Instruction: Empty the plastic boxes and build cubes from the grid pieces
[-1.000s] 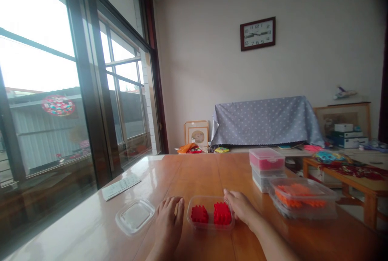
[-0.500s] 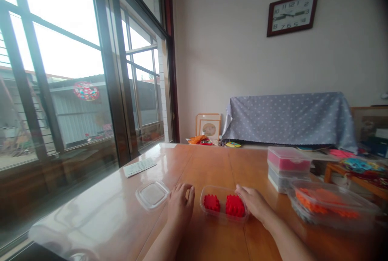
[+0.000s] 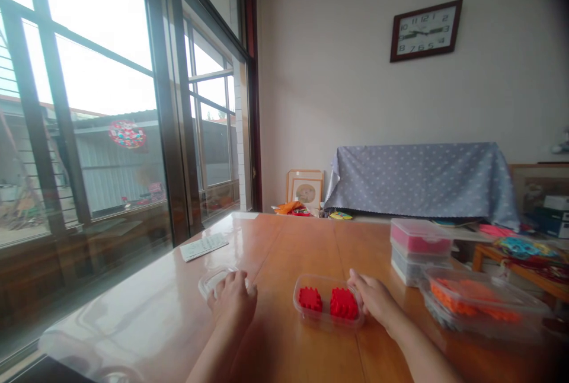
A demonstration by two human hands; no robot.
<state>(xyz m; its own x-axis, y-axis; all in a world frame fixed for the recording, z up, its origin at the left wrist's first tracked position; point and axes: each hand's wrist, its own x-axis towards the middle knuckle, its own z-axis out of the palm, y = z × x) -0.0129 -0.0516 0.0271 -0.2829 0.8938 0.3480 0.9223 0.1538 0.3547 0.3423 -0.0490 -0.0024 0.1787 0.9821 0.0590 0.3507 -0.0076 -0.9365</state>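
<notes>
A clear plastic container [image 3: 326,316] sits on the wooden table with two stacks of red toothed pieces inside, a left stack [image 3: 310,300] and a thicker right stack [image 3: 343,303]. On its right end, the thumb and fingers of my right hand [image 3: 372,298] are closed around the rim. To the left lies a clear plastic lid [image 3: 212,278], partly covered by my left hand [image 3: 233,300]. The fingers of that hand are bent and spread over the lid, with its near part hidden beneath them. I cannot tell whether they touch it.
At the right stand two stacked boxes, a pink-filled one [image 3: 420,237] on top, and a clear tub of orange pieces [image 3: 473,297]. A pale booklet [image 3: 204,247] lies near the table's left edge. Windows [image 3: 102,104] run along the left; a patterned cloth [image 3: 422,181] hangs at the back.
My left hand has moved left, from beside the container to over the lid. My right hand stays on the container's right end. The view has shifted slightly.
</notes>
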